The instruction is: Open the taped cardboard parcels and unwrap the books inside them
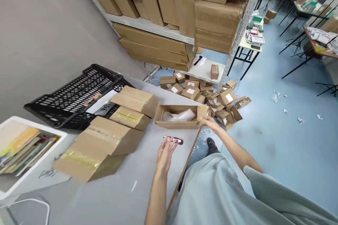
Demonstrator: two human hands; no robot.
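Note:
In the head view, my left hand [166,153] is over the grey table, its fingertips closed on a slim red, white and black tool that looks like a box cutter [179,141]. Whether the tool rests on the tabletop is hard to tell. Just beyond it sits an open cardboard box [174,124] with clear plastic wrapping [186,115] inside. At the table's right edge, my right hand [210,123] grips the raised end flap of that box; its fingertips are partly hidden.
Closed cardboard boxes [102,135] stand left of the open one, beside a black plastic crate [71,95] and a white bin [56,172] of books. Shelving [153,28] holds large cartons. Opened boxes [191,92] and plastic scraps litter the blue floor [264,123].

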